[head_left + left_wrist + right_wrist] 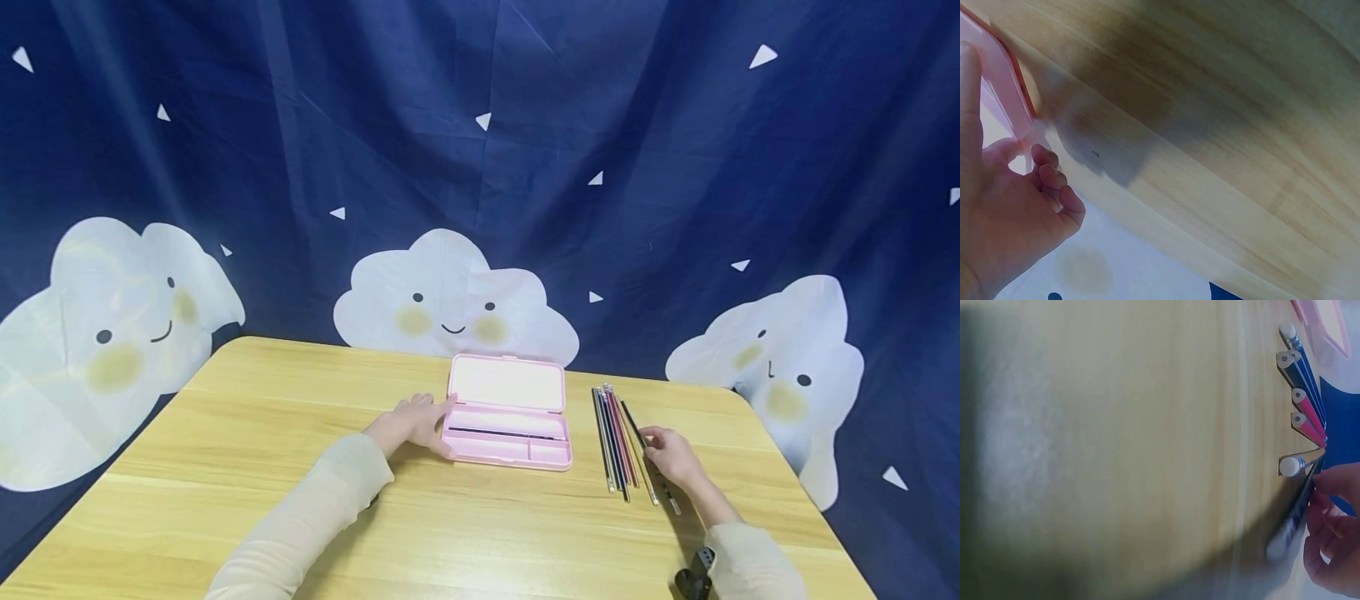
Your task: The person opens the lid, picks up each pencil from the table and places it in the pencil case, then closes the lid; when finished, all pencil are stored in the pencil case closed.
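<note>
A pink pencil case (510,457) lies with its lid up, and a single dark pencil (506,433) rests in its long compartment. My left hand (412,423) rests against the case's left end, thumb and index finger spread along the side; in the left wrist view the other fingers curl loosely. At the right, my right hand (672,457) pinches a black pencil (632,423) between thumb and fingertips. Its white eraser end slants down toward the table in the right wrist view. Beside it lies a loose bunch of several pencils (617,442), dark, red and yellowish.
The wooden table (225,467) has its back edge just behind the case's raised lid (508,382). A dark blue curtain (420,125) with cloud prints hangs behind. A black device (697,573) sits at the right wrist.
</note>
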The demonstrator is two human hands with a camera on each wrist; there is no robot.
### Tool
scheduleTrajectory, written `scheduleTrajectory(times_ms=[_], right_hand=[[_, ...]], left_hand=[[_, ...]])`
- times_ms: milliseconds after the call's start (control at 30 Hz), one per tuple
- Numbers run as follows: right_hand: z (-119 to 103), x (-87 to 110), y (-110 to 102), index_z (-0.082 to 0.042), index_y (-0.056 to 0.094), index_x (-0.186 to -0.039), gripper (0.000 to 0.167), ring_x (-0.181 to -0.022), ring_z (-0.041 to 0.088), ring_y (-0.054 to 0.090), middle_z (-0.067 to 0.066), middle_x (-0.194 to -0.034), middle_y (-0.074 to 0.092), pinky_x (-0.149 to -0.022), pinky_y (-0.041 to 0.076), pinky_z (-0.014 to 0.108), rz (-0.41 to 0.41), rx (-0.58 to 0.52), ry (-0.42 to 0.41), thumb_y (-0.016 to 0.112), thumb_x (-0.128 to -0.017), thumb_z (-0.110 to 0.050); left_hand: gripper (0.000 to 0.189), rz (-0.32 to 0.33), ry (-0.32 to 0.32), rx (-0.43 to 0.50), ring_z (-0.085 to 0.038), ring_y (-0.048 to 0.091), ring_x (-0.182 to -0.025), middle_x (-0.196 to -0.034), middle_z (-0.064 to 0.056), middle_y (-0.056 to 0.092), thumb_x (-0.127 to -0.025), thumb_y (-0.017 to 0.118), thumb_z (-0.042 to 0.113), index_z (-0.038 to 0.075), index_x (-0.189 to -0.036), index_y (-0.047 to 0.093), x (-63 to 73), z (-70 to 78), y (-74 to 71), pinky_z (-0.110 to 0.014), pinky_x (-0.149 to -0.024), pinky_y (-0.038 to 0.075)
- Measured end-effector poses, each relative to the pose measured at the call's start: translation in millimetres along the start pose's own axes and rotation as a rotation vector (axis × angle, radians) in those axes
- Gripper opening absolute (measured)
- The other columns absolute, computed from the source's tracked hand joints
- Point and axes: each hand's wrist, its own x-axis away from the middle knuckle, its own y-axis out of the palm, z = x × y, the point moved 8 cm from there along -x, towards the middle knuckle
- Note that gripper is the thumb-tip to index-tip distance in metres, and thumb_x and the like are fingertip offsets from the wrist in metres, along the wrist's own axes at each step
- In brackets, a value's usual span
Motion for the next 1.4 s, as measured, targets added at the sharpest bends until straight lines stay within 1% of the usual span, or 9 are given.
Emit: scheduleTrajectory(times_ms=[167, 333, 467, 567, 767, 933, 1067, 1267, 1400], right_hand=[[1.7, 2.5, -5.2, 0.015, 0.057, -0.105, 0.030, -0.067, 0.023, 0.055, 0.013, -0.074, 0.062, -0.061, 0.046, 0.038, 0.032, 0.066, 0.007, 0.054, -0.078, 0.003], [5.6, 5.3, -4.4, 0.012, 0.058, -0.105, 0.031, -0.083, 0.038, 0.060, 0.025, -0.087, 0.064, -0.073, 0.046, 0.051, 0.008, 0.085, 0.065, 0.060, -0.080, -0.005], [8.7, 4.8, -4.1, 0.011, 0.057, -0.107, 0.030, -0.087, 0.042, 0.059, 0.028, -0.092, 0.063, -0.074, 0.046, 0.052, -0.002, 0.100, 0.113, 0.058, -0.081, -0.005], [9.5, 3.7, -6.3, 0.010, 0.058, -0.104, 0.027, -0.082, 0.041, 0.059, 0.026, -0.088, 0.064, -0.070, 0.047, 0.050, 0.014, 0.113, 0.122, 0.055, -0.081, -0.003], [-1.4, -1.2, -16.0, 0.008, 0.060, -0.101, 0.024, -0.066, 0.025, 0.055, 0.014, -0.073, 0.062, -0.059, 0.044, 0.039, 0.072, 0.106, 0.063, 0.052, -0.082, -0.003], [-17.4, -5.5, -18.7, 0.008, 0.060, -0.105, 0.026, -0.064, 0.020, 0.052, 0.008, -0.071, 0.059, -0.059, 0.043, 0.037, 0.092, 0.090, 0.005, 0.053, -0.082, -0.001], [-29.5, -8.6, -17.1, 0.008, 0.062, -0.106, 0.027, -0.069, 0.024, 0.053, 0.011, -0.074, 0.060, -0.064, 0.045, 0.041, 0.110, 0.058, -0.023, 0.053, -0.081, 0.001], [-41.6, -11.9, -11.2, 0.008, 0.062, -0.109, 0.027, -0.086, 0.035, 0.054, 0.028, -0.096, 0.059, -0.074, 0.045, 0.048, 0.132, -0.025, -0.027, 0.053, -0.084, 0.001], [-49.1, -15.5, -5.4, 0.006, 0.063, -0.109, 0.025, -0.085, 0.032, 0.054, 0.025, -0.097, 0.059, -0.072, 0.046, 0.042, 0.136, -0.075, -0.053, 0.053, -0.087, 0.001]], left_hand=[[0.103, -0.005, -0.010, 0.002, -0.036, 0.035, -0.122, -0.132, -0.027, 0.038, -0.064, 0.075, 0.052, 0.013, -0.145, 0.025, 1.0, -0.1, -0.5, -0.053, -0.103, 0.026], [0.103, -0.010, -0.009, 0.005, -0.038, 0.033, -0.125, -0.135, -0.028, 0.035, -0.064, 0.076, 0.052, 0.012, -0.145, 0.025, 0.6, -0.6, 0.0, -0.054, -0.104, 0.024], [0.103, -0.013, -0.015, 0.009, -0.038, 0.031, -0.126, -0.136, -0.028, 0.034, -0.064, 0.075, 0.052, 0.013, -0.145, 0.024, -0.6, -2.0, 0.4, -0.054, -0.104, 0.023], [0.103, -0.015, -0.014, 0.012, -0.038, 0.030, -0.126, -0.137, -0.028, 0.034, -0.064, 0.075, 0.052, 0.013, -0.145, 0.024, -1.2, -2.6, 0.5, -0.054, -0.104, 0.022], [0.103, -0.019, -0.019, 0.012, -0.037, 0.030, -0.127, -0.137, -0.027, 0.033, -0.065, 0.075, 0.053, 0.014, -0.145, 0.023, -2.2, -2.8, 1.5, -0.054, -0.105, 0.022], [0.103, -0.017, -0.018, 0.009, -0.037, 0.033, -0.124, -0.135, -0.027, 0.035, -0.064, 0.075, 0.053, 0.014, -0.145, 0.023, -2.3, -2.4, 1.4, -0.053, -0.104, 0.024], [0.103, -0.017, -0.019, 0.011, -0.037, 0.033, -0.124, -0.135, -0.027, 0.036, -0.064, 0.075, 0.053, 0.014, -0.145, 0.024, -2.3, -2.7, 1.2, -0.053, -0.104, 0.023], [0.104, -0.016, -0.019, -0.004, -0.036, 0.034, -0.124, -0.134, -0.026, 0.037, -0.064, 0.074, 0.054, 0.015, -0.146, 0.023, -2.8, -3.2, 2.0, -0.052, -0.104, 0.024], [0.104, -0.017, -0.022, 0.000, -0.035, 0.034, -0.124, -0.135, -0.026, 0.036, -0.064, 0.075, 0.054, 0.015, -0.146, 0.023, -2.9, -3.3, 2.4, -0.052, -0.104, 0.024]])
